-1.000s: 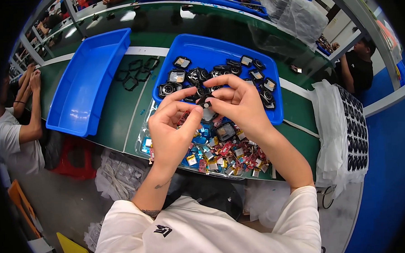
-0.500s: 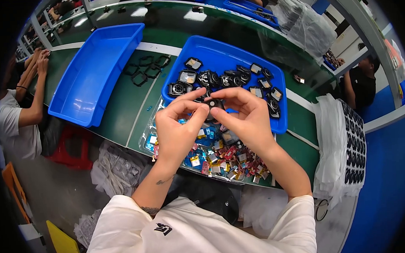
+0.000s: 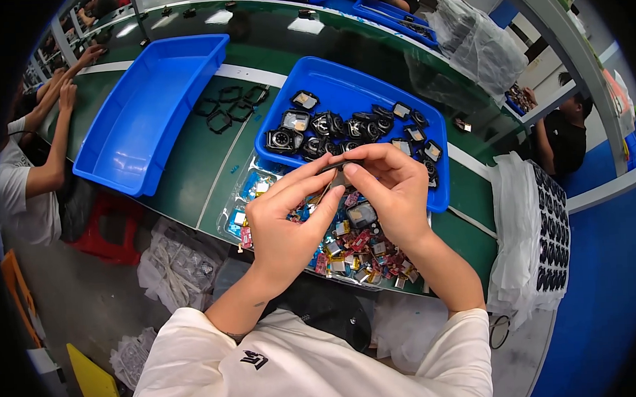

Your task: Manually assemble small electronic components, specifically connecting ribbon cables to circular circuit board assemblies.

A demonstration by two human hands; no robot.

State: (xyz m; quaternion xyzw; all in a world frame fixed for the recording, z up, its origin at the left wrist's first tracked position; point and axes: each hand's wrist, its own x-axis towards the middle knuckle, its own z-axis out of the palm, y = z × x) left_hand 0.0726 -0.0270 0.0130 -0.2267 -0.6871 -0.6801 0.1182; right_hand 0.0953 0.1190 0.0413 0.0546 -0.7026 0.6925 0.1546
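My left hand [image 3: 291, 224] and my right hand [image 3: 389, 192] meet over the near edge of the green table, fingertips pinching one small dark part [image 3: 336, 171] between them. Below the hands lies a clear tray [image 3: 250, 184] filled with several small colourful components [image 3: 356, 250]. Just beyond the hands stands a blue bin [image 3: 341, 84] holding several black camera-like housings [image 3: 315, 128].
A longer blue bin [image 3: 144, 114] sits at the left, with several black frames [image 3: 229, 106] beside it. A person [image 3: 29, 168] works at the far left, another person [image 3: 560, 138] at the right. Stacked white bags [image 3: 532, 232] hang off the table's right end. More blue bins [image 3: 395, 10] line the far side.
The view has shifted a little and my hands sit slightly lower and closer together. They keep pinching the same small part.
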